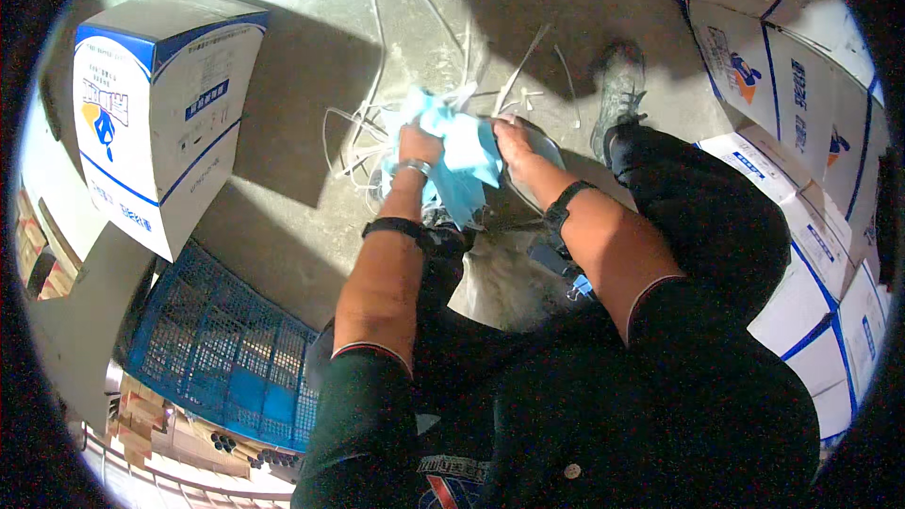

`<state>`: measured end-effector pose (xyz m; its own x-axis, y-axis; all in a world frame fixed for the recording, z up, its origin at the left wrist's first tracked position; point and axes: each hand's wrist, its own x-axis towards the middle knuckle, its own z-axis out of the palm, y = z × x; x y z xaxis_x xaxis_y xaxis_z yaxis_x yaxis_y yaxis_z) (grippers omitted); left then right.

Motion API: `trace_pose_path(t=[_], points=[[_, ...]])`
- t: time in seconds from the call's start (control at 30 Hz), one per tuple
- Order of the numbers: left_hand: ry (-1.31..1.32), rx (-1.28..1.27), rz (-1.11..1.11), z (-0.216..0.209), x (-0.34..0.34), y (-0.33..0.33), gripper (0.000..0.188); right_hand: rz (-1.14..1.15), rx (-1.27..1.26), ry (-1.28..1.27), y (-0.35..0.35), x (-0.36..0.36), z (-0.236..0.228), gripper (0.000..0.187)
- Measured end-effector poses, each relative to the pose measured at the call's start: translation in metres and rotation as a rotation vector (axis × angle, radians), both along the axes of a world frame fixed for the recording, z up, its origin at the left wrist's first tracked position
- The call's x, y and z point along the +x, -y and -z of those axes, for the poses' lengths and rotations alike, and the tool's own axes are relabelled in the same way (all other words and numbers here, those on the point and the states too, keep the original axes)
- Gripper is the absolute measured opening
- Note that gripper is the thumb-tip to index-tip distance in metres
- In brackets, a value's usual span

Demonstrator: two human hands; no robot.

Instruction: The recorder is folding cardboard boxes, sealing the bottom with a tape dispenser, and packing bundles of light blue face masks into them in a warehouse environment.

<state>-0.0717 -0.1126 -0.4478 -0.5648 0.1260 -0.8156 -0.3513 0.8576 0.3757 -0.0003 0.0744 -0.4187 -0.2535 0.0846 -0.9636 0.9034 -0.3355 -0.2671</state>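
Over the floor in front of me is a bunched light-blue sheet, paper or thin plastic; I cannot tell which. My left hand is closed in a fist around its left part. At its right edge my right hand pinches the sheet, with the fingertips partly hidden. Under and around the sheet lie several thin white straps, loosely tangled, some stretching away toward the far side. A pale curved edge shows beside my right hand, too faint to name.
A tall white-and-blue carton stands at left, with a blue plastic mesh crate nearer me. Stacked white-and-blue cartons line the right side. My right shoe rests on the concrete floor. A blue binder clip is below my right forearm.
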Motion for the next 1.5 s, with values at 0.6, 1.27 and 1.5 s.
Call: trace_pose_path(t=[0.6,1.27,1.5], points=[[-0.183,0.284,-0.276,-0.022,-0.006,-0.001,0.029,-0.562,0.191,-0.425,0.033,-0.089,-0.088,0.039],[-0.206,-0.134,-0.247,-0.043,-0.116,0.097,0.078,-1.021,0.673,-0.582,-0.073,-0.124,-0.012,0.057],[-0.18,-0.176,-0.185,-0.013,-0.08,0.001,0.09,-0.899,0.516,-0.151,-0.054,-0.082,0.011,0.057]])
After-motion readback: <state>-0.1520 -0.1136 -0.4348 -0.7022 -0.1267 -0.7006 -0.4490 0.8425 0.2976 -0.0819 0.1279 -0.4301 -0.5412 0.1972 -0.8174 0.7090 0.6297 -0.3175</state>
